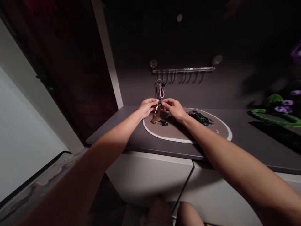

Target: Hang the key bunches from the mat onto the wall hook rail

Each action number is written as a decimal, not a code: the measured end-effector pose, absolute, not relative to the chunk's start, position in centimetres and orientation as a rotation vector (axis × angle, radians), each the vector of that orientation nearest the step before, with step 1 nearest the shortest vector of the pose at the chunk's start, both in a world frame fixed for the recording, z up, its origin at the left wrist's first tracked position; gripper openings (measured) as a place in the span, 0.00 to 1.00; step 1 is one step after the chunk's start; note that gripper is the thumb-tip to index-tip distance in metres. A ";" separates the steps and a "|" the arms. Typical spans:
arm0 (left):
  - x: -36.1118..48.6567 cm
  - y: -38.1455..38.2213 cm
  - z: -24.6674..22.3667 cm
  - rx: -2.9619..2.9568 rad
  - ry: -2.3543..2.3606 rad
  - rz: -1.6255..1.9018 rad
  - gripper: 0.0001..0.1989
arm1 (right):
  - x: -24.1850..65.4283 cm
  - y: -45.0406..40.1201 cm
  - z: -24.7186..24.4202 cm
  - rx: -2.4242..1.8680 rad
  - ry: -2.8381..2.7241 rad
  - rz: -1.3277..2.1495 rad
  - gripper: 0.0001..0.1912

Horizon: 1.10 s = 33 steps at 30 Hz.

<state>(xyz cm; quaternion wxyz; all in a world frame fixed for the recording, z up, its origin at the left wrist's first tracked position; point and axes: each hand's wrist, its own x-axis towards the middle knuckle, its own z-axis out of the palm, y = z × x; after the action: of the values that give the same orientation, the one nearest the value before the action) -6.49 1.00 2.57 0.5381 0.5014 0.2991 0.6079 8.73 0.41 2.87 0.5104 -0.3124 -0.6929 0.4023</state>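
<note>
My left hand (pixel 147 107) and my right hand (pixel 174 109) meet over the mat, fingertips pinched on a bunch of keys (pixel 156 108) from both sides. A brown strap (pixel 155 117) dangles from the bunch toward the mat. Just behind my fingers, another keyring (pixel 159 82) with a pink loop (pixel 161 92) hangs from the hook rail. Below the strap lies a small black item (pixel 165 123) whose kind I cannot make out. Beyond my right wrist rests a dark key fob (pixel 200 118) with green-outlined buttons, beside more keys. My right hand partly covers other things on the mat.
The brown oval mat (pixel 181 135) with a white rim lies on a grey counter (pixel 240 135). A clear hook rail (pixel 183 70) is fixed to the wall behind. At the right stands a green fuzzy decoration with purple flowers (pixel 283 109). A dark door (pixel 68 69) is at the left.
</note>
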 end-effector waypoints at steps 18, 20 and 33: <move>-6.5 1.1 2.5 1.195 0.673 1.452 0.07 | 8.9 0.8 3.0 -0.696 -1.654 0.871 0.18; -6.5 1.0 2.5 1.204 0.672 1.452 0.07 | 8.9 0.8 3.0 -0.701 -1.647 0.868 0.17; -6.4 0.6 3.0 1.258 0.688 1.441 0.12 | 9.1 -0.1 3.7 -0.670 -1.591 0.968 0.16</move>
<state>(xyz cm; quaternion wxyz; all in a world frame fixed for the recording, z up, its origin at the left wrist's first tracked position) -6.39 0.55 3.02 0.5264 0.5262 0.2878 0.6026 9.09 -0.10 3.75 0.5491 -0.2829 -0.6718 0.4088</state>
